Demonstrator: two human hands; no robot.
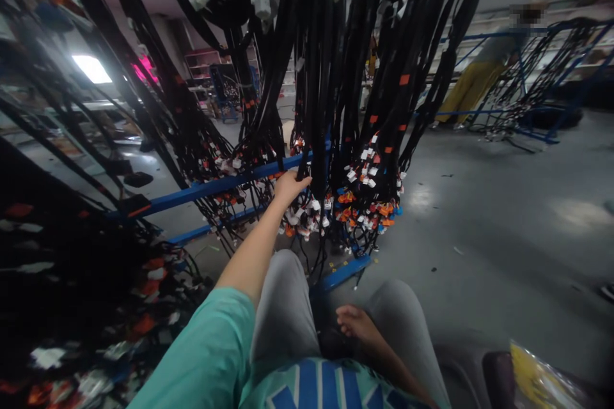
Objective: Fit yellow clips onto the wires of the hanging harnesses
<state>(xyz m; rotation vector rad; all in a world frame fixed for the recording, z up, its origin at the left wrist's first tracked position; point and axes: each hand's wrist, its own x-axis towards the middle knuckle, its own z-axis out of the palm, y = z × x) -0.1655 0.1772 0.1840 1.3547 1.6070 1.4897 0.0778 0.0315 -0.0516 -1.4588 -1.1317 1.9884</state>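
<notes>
My left hand [289, 188] reaches forward to the blue rail and closes round black taped cables of a wiring harness [303, 163]; some of its fingers are hidden behind them. White connectors [307, 216] hang just below that hand. To its right dangles a thick bundle of harness ends with white, orange and blue connectors [369, 211]. Low between my knees, my right hand [354, 321] rests with its fingers loosely curled, away from the cables, and I see nothing in it.
A blue metal rail [206, 188] crosses behind the cables, and a blue foot bar [340, 276] lies low ahead. More harnesses [139, 307] crowd the left. A person in yellow trousers [467, 89] stands by another rack at right. A yellow plastic packet [540, 377] lies lower right.
</notes>
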